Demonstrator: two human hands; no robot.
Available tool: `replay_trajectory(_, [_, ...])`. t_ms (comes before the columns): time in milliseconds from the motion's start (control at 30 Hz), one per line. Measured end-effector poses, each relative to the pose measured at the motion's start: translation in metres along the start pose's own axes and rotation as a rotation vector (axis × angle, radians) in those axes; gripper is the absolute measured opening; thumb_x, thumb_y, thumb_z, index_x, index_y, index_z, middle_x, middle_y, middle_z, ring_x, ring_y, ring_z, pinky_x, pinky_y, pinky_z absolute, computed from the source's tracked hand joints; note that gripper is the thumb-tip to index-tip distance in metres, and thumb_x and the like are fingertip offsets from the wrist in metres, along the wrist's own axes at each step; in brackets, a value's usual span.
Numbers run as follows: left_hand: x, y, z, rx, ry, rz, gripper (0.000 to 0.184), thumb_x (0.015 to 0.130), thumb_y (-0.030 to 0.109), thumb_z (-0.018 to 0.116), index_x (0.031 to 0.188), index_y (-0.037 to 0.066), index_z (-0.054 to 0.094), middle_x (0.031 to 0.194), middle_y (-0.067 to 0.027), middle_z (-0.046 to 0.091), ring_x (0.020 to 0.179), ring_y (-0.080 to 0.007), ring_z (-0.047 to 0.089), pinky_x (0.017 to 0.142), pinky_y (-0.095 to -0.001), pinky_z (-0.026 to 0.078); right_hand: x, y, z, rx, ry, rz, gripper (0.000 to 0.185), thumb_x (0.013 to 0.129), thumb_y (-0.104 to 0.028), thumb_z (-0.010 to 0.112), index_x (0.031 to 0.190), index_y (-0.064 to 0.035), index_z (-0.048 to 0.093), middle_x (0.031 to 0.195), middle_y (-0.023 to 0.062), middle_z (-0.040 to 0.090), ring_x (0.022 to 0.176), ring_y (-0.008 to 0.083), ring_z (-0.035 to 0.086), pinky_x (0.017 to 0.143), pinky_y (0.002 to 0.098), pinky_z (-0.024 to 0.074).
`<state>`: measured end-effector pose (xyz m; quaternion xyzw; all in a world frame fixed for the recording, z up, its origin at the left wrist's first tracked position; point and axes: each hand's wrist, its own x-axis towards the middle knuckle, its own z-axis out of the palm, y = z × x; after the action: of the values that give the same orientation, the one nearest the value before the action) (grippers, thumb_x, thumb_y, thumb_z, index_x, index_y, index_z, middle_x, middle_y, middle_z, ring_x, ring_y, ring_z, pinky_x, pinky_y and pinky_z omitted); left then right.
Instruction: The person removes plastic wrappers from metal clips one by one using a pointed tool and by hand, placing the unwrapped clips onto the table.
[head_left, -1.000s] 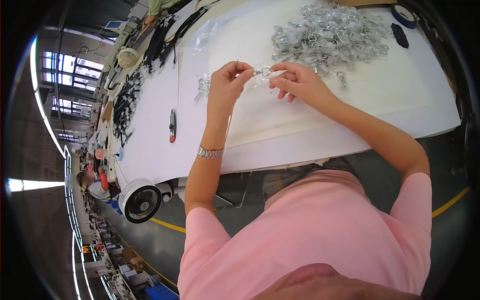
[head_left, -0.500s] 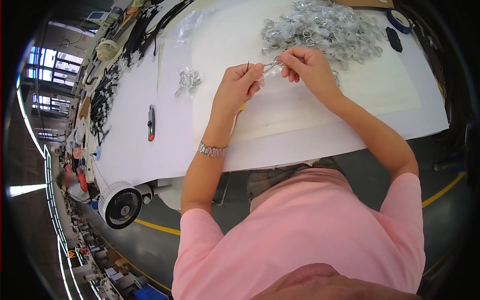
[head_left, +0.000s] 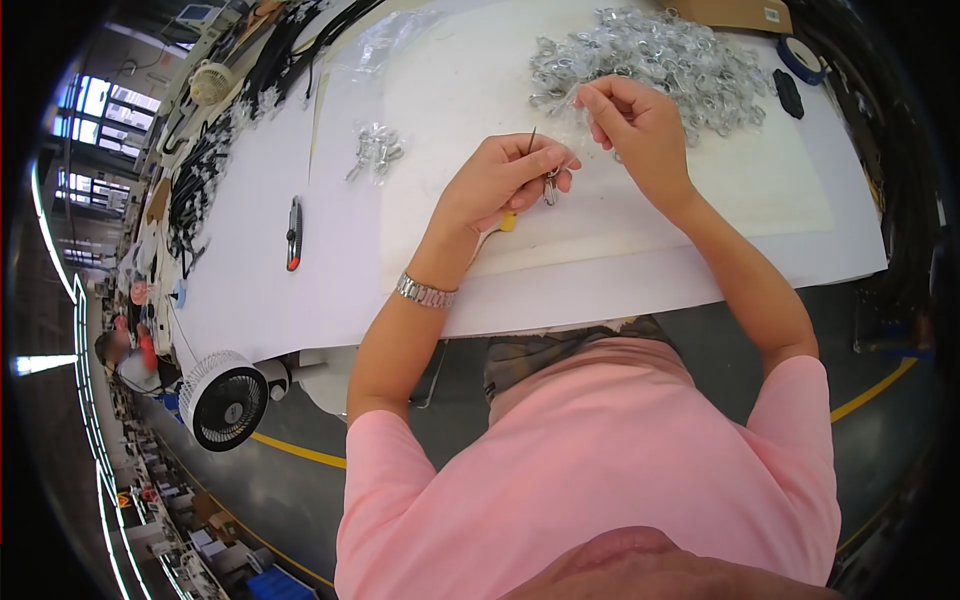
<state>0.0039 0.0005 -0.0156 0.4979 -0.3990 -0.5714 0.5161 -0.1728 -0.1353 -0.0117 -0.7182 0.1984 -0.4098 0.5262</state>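
My left hand (head_left: pixel 512 178) is closed around a small silver metal clasp (head_left: pixel 550 190), which hangs below the fingertips. A thin dark pointed tool sticks up from the same hand, and its yellow end (head_left: pixel 508 221) shows under the palm. My right hand (head_left: pixel 640 130), up and to the right, pinches a piece of clear plastic film (head_left: pixel 572 106). Just behind it lies a large pile of metal clasps (head_left: pixel 650 65) in clear wrapping. A smaller group of silver clasps (head_left: pixel 375 152) rests on the white sheet to the left.
A utility knife (head_left: pixel 294 234) lies on the white table covering (head_left: pixel 345 290). At the back right are a roll of dark tape (head_left: pixel 802 60), a black object (head_left: pixel 788 94) and a cardboard box (head_left: pixel 735 14). Black straps (head_left: pixel 200 200) line the left; a fan (head_left: pixel 228 408) stands beside the table.
My hands have moved apart. The right hand has lifted away toward the pile with clear film, while the left has turned and come slightly lower, keeping the metal clasp.
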Motion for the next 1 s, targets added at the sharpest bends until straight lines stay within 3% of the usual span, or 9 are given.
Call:
replay_trajectory(167, [0.003,-0.005,0.001,0.003,0.144,0.015,0.023,0.108,0.019,0.067,0.111,-0.003,0.073,0.089,-0.0047,0.072,0.053,-0.0009,0.042,0.047,-0.0180,0.030,0.007,0.020,-0.003,0.282,-0.163,0.274,0.024,0.105,-0.031,0.072,0.105,-0.0071,0.076,0.084,-0.0033,0.068,0.078,0.0045,0.063,0.070,0.0223,0.0499])
replay_trajectory(367, [0.002,-0.005,0.007,0.185,0.204,0.158,0.015,0.105,0.010,0.066,0.109,-0.003,0.073,0.089,-0.0041,0.072,0.058,-0.0031,0.048,0.053,-0.0185,0.036,-0.002,0.029,0.013,0.325,-0.214,0.366,0.035,0.105,-0.037,0.071,0.120,-0.0054,0.077,0.096,-0.0008,0.075,0.088,0.0074,0.067,0.083,0.0272,0.0551])
replay_trajectory(533, [0.003,-0.003,0.011,0.177,0.219,0.174,0.014,0.104,0.007,0.065,0.110,-0.003,0.073,0.090,-0.0052,0.074,0.061,-0.0050,0.052,0.056,-0.0208,0.041,-0.004,0.034,0.007,0.596,-0.235,0.437,0.035,0.106,-0.033,0.069,0.124,-0.0033,0.076,0.106,0.0018,0.077,0.093,0.0104,0.071,0.092,0.0284,0.0547])
replay_trajectory(633, [0.006,-0.006,0.011,0.343,0.254,0.196,0.013,0.104,0.006,0.065,0.109,-0.003,0.073,0.088,-0.0070,0.076,0.060,-0.0073,0.055,0.056,-0.0243,0.045,-0.001,0.025,0.005,0.579,-0.143,0.427,0.034,0.106,-0.032,0.069,0.122,-0.0026,0.076,0.113,0.0055,0.079,0.098,0.0124,0.073,0.094,0.0295,0.0549])
replay_trajectory(733, [-0.004,-0.001,0.019,0.876,0.440,0.232,0.013,0.103,0.007,0.065,0.108,-0.001,0.073,0.083,-0.0086,0.077,0.056,-0.0095,0.055,0.055,-0.0269,0.047,0.001,0.021,0.000,0.537,-0.076,0.423,0.033,0.105,-0.032,0.070,0.120,-0.0029,0.077,0.117,0.0087,0.080,0.104,0.0142,0.075,0.096,0.0301,0.0549])
replay_trajectory(833, [-0.006,-0.004,0.010,1.064,0.450,0.307,0.011,0.102,0.009,0.066,0.106,0.001,0.073,0.079,-0.0088,0.076,0.051,-0.0093,0.052,0.053,-0.0278,0.045,0.001,0.023,-0.004,0.495,-0.083,0.425,0.031,0.104,-0.031,0.072,0.117,-0.0028,0.078,0.115,0.0097,0.081,0.107,0.0153,0.075,0.097,0.0300,0.0549])
replay_trajectory(933, [-0.010,0.010,0.016,0.941,0.508,0.301,0.012,0.103,0.011,0.067,0.102,0.000,0.072,0.079,-0.0081,0.076,0.049,-0.0066,0.049,0.048,-0.0254,0.039,0.001,0.028,-0.006,0.443,-0.099,0.397,0.030,0.102,-0.030,0.074,0.114,-0.0026,0.079,0.112,0.0096,0.081,0.108,0.0156,0.076,0.097,0.0299,0.0553])
replay_trajectory(1000, [-0.013,0.020,0.019,0.621,0.479,0.260,0.013,0.103,0.012,0.068,0.100,0.000,0.072,0.080,-0.0084,0.077,0.050,-0.0041,0.048,0.047,-0.0226,0.035,0.001,0.028,-0.005,0.426,-0.100,0.381,0.029,0.102,-0.029,0.075,0.112,-0.0023,0.079,0.110,0.0096,0.082,0.106,0.0156,0.076,0.096,0.0300,0.0561])
